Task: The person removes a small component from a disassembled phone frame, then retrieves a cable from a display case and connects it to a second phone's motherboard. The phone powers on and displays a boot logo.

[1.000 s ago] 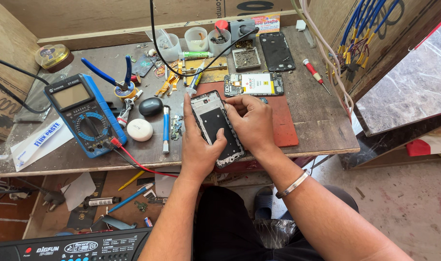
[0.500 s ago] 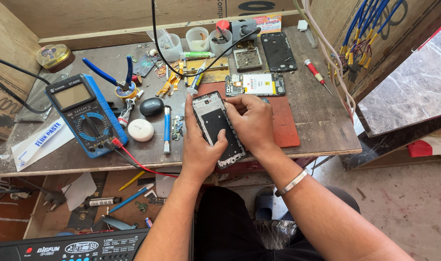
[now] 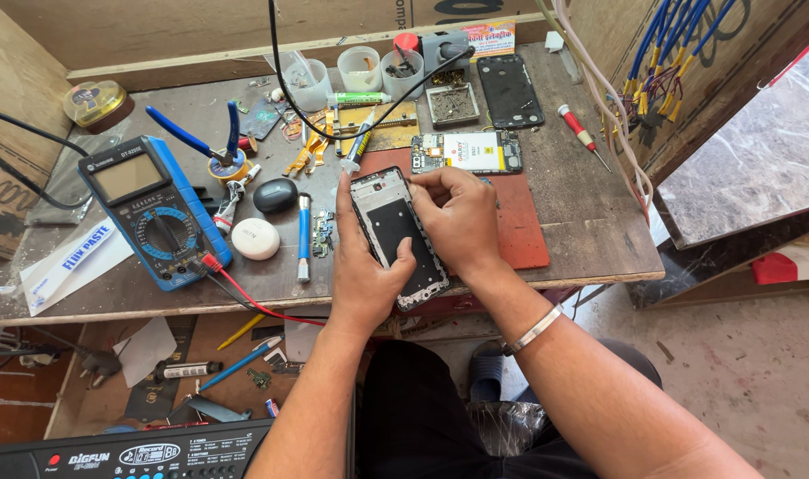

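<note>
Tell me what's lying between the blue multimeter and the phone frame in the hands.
Head view: a white oval case and a blue-tipped tool lie between the multimeter and phone frame.

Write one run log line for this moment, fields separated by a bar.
left hand: grips phone frame | right hand: fingertips on frame's upper edge | frame: over red mat | multimeter: at left

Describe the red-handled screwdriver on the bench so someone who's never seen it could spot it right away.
Start at the wooden workbench and go to its far right side, near the bundle of blue wires. The screwdriver lies alone there, right of the black phone back cover. It is the only tool with a red-and-white handle.
</note>
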The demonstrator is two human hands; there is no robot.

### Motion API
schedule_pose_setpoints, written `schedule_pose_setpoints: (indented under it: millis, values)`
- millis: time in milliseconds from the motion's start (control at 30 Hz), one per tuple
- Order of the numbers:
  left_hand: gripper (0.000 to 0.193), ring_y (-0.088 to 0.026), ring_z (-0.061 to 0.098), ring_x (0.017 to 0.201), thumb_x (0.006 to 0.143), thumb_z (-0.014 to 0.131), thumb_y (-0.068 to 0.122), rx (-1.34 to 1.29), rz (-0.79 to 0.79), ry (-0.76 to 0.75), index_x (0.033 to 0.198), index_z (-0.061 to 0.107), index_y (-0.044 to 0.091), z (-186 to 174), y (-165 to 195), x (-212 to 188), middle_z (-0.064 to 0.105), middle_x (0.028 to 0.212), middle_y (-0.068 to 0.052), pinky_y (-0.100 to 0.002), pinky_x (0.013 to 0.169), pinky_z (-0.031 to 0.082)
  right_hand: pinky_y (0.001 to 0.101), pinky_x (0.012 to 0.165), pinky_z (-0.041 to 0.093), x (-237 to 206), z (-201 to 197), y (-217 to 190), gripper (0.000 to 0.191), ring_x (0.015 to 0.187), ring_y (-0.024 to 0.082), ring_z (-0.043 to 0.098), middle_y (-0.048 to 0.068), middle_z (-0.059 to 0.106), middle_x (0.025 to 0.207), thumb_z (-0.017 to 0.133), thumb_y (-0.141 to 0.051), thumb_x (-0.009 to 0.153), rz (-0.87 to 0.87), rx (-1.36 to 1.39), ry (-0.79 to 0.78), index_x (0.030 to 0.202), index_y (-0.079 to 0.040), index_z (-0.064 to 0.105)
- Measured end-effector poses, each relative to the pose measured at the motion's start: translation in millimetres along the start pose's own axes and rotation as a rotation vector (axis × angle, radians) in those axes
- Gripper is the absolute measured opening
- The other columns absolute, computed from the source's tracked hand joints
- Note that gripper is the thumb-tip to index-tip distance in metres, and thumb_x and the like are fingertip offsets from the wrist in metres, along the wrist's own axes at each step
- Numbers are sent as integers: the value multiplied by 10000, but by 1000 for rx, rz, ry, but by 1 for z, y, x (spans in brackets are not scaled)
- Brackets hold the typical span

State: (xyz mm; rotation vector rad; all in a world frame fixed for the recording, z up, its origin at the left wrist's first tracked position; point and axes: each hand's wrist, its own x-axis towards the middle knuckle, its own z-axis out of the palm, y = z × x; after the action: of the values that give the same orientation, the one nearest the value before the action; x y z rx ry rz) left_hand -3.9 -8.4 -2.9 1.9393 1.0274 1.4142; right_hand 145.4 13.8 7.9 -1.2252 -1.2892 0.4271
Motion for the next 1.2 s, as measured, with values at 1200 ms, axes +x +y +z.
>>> schedule_pose_setpoints:
  millis: [1200]
  values:
    - [1082, -270, 709, 1177, 803, 701, 34, -151, -178, -17, 1647, 25, 92, 1, 0, 0, 643, 1361, -204, -348, 1001, 572, 282, 640, 583, -3, -1, 1, 115, 683, 128, 725, 87, 757, 825, 742, -102, 880, -34, -81, 17, 930, -5, 777]
